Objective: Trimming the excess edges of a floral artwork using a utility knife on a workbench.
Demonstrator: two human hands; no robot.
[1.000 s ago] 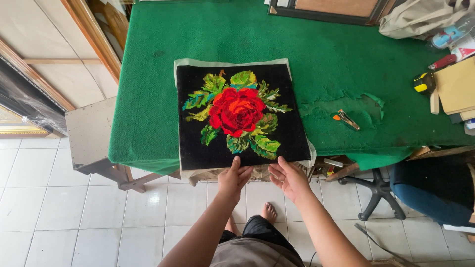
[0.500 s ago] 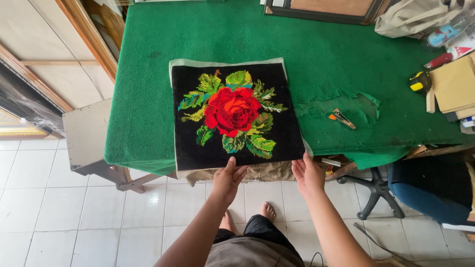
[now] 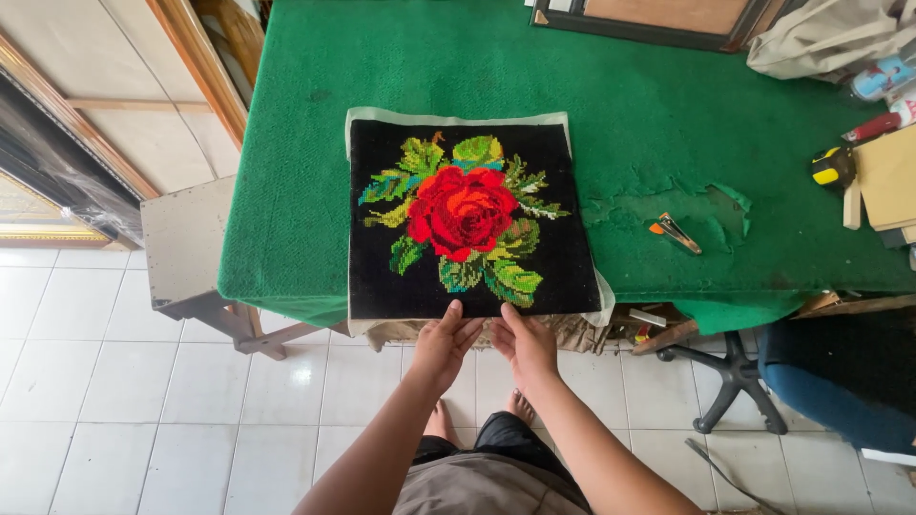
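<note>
Two hands at near edge of square black needlework panel with red rose [image 3: 468, 219] on green felt table [image 3: 286, 191]. Left hand [image 3: 445, 343] and right hand [image 3: 523, 343] flat, fingers spread open, gripping nothing. Step looks like smoothing; next move needs even outward pressure.

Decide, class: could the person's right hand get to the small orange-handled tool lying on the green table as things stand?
Probably yes. The right hand rests at the near edge of the rose needlework, and the orange-handled tool lies to its right on the green table, with only bare, torn felt between them.

Both hands, left hand [image 3: 445, 345] beside right hand [image 3: 526, 343], reach forward, fingers flat.
</note>
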